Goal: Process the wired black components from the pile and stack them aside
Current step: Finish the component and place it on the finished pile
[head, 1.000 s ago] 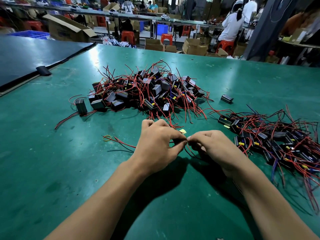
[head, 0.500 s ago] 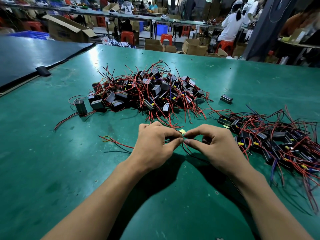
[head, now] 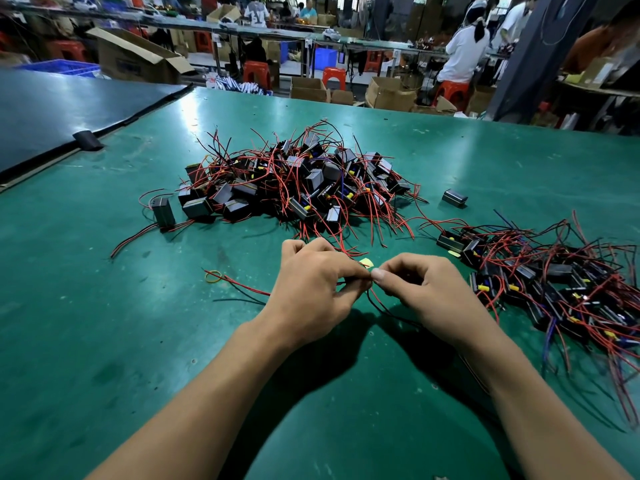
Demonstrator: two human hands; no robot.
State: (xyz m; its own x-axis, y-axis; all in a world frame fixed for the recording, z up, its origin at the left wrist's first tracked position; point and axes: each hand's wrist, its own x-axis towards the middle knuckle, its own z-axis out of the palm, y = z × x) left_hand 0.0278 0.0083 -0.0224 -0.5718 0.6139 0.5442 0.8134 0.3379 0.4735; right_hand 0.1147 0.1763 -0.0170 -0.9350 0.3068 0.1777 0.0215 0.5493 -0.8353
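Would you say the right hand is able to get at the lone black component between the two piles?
Probably yes: only table and loose wire ends separate the right hand from the lone black component, though that hand is pinching wires.

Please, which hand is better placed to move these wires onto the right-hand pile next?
Probably the right hand: it pinches the wires and lies nearer the right-hand pile; the left hand would have to cross over.

Both hands, left (head: 313, 289) and right (head: 427, 292), pinch thin wires (head: 375, 299) before the pile (head: 298, 181).
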